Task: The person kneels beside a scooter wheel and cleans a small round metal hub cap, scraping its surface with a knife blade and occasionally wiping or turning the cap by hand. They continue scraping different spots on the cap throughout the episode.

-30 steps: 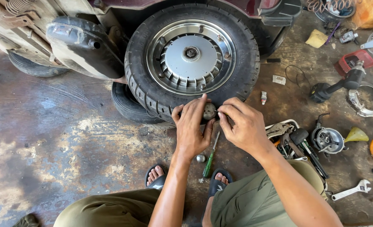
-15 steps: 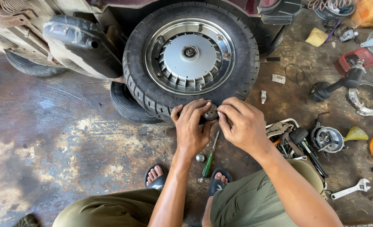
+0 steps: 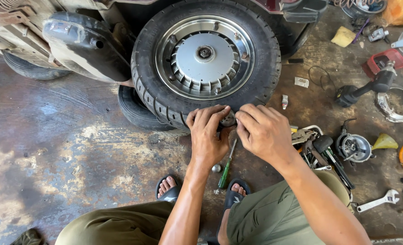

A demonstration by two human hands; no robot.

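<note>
Both hands meet at the frame's centre: left hand [image 3: 209, 136] and right hand [image 3: 262, 132] pinch a small dark part [image 3: 229, 120] between them, against the tyre [image 3: 165, 102] just above.

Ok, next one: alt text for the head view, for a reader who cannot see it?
Both hands, left hand and right hand, pinch a small dark part against the tyre of a small wheel. A green-handled screwdriver lies below them on the stained floor; tools lie at right.
</note>
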